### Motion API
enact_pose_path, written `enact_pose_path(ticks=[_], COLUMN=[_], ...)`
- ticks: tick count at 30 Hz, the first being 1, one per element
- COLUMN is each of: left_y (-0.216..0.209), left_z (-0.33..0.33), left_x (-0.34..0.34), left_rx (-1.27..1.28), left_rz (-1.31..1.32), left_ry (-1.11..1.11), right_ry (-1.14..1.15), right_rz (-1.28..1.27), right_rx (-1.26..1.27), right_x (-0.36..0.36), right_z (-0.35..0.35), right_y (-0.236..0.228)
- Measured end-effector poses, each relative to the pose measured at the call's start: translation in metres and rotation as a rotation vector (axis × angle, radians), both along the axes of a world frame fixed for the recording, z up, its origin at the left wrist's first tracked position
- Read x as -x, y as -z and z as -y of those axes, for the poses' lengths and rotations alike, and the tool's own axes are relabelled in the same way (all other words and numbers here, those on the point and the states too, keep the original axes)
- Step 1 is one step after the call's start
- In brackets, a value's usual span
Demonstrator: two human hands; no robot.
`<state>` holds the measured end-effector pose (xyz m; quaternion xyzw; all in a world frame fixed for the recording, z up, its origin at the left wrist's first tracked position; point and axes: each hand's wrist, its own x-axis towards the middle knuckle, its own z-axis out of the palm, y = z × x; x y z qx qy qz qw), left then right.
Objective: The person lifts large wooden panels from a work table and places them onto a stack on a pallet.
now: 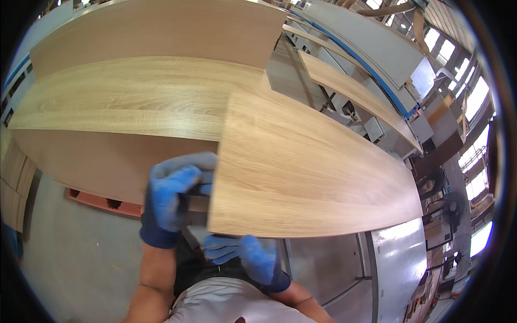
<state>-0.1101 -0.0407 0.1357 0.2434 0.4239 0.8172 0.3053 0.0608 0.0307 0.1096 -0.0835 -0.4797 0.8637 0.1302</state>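
Observation:
A light wood-grain board [307,172] spans the middle, its left end lapping over the edge of a stack. My left hand [169,188], in a blue and grey glove, is curled at the board's left end, its fingertips against the edge; it is smeared by motion. Below the near edge, close to the left corner, my right hand [256,258] in a matching glove grips the board from underneath. Part of its fingers is hidden by the board. The stack's top panel [134,99] has the same wood grain.
Behind the top panel rises a tall brown stack [161,29]. A red pallet [102,204] shows under the near stack. At right stands a metal table [398,264]. A long machine [361,32] with a blue strip carries narrow boards [361,99]. A black fan [452,207] is farther right.

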Motion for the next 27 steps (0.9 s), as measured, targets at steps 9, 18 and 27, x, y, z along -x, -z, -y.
enact_pose_path(ticks=[9,18,27], left_y=[0.024,0.003,0.064], left_z=[0.03,0.021,0.117], left_x=[0.005,-0.028,0.084], left_rx=[0.116,-0.034,0.24], left_rz=[0.113,0.039,-1.119], left_ry=[0.32,0.149,-0.707], right_ry=[-0.132,0.942,1.237], right_rz=[0.133,-0.337,-0.353], right_rx=[-0.347,0.45,0.08], right_x=[0.039,-0.168,-0.295], right_z=[0.016,-0.167,-0.289], right_y=[0.019,0.121,0.088])
